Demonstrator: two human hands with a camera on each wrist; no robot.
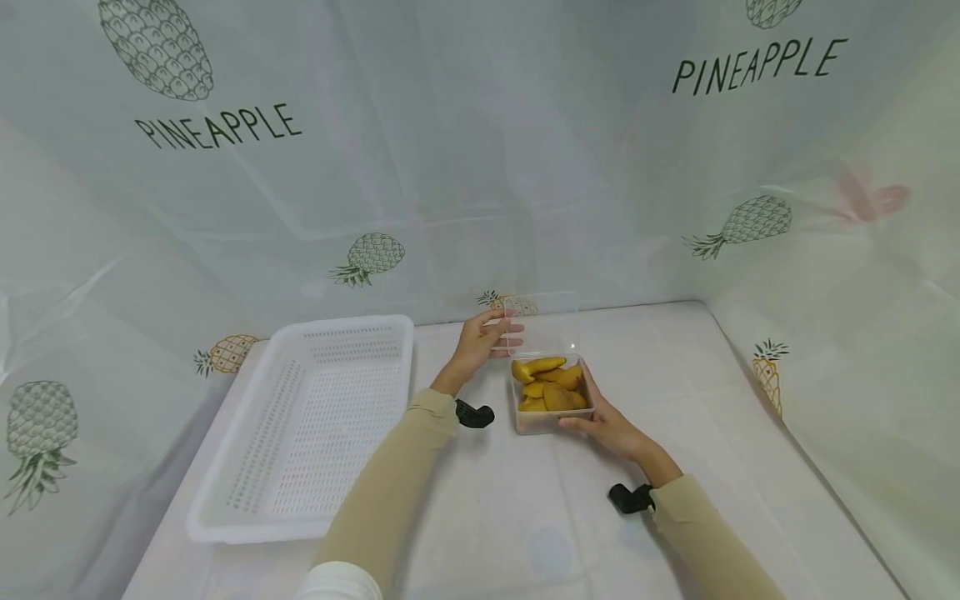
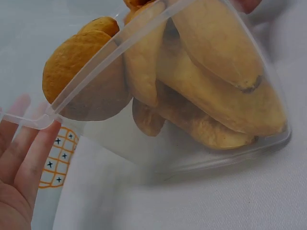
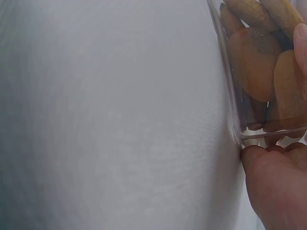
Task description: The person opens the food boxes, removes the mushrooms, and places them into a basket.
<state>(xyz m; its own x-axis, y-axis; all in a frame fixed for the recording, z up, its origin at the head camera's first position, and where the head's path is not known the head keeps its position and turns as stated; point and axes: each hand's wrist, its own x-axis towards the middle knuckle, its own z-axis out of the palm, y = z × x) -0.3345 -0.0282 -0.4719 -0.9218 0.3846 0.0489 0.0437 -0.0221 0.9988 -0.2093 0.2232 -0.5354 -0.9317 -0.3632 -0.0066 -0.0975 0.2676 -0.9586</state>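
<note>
A clear plastic container [image 1: 534, 423] stands on the white-covered table, filled with yellow, banana-like and rounded pieces [image 1: 555, 393]. My left hand [image 1: 476, 343] holds a clear, flat lid [image 1: 546, 323] by its left edge, tilted up behind the container's far rim. Through the lid its fingers show faintly; the left wrist view has the fingers [image 2: 36, 155] against a clear plastic corner. With its thumb on the near wall, my right hand [image 1: 615, 429] grips the container's right side. In the right wrist view, fingers of the right hand [image 3: 280, 179] lie along the container's wall [image 3: 229, 96].
A large white perforated basket [image 1: 300, 529] stands on the left of the table. Behind and at the sides hangs a pale sheet [image 1: 465, 167] printed with pineapples. A white cylindrical object [image 1: 341, 579] shows at the lower edge, over the left sleeve.
</note>
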